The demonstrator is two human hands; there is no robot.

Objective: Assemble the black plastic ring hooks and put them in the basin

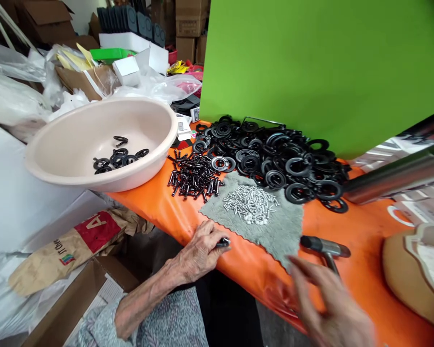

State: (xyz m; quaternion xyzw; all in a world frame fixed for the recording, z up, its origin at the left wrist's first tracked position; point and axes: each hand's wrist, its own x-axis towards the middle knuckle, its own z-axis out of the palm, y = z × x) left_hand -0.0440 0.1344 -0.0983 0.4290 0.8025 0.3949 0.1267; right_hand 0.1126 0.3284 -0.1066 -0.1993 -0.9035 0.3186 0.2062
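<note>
My left hand point(202, 253) is closed around a small black part point(223, 242) at the table's front edge; most of the part is hidden by the fingers. My right hand point(331, 306) is smeared by motion at the lower right, over the front edge. Its thumb and forefinger come near each other, but whether anything is between them is unclear. Just behind it lies a hammer point(325, 246), its handle partly covered by the hand. A grey cloth point(289, 231) bears a heap of small silver rivets point(251, 203). Behind are piles of small black pins point(193, 176) and black rings point(275, 149).
A large pale basin point(61, 144) with several black ring parts point(119, 159) stands at left. A tan container point(401, 270) sits at right, near a metal tube point(394, 173). A green panel point(321, 62) rises behind the orange tabletop point(152, 202). Cartons and bags crowd the left.
</note>
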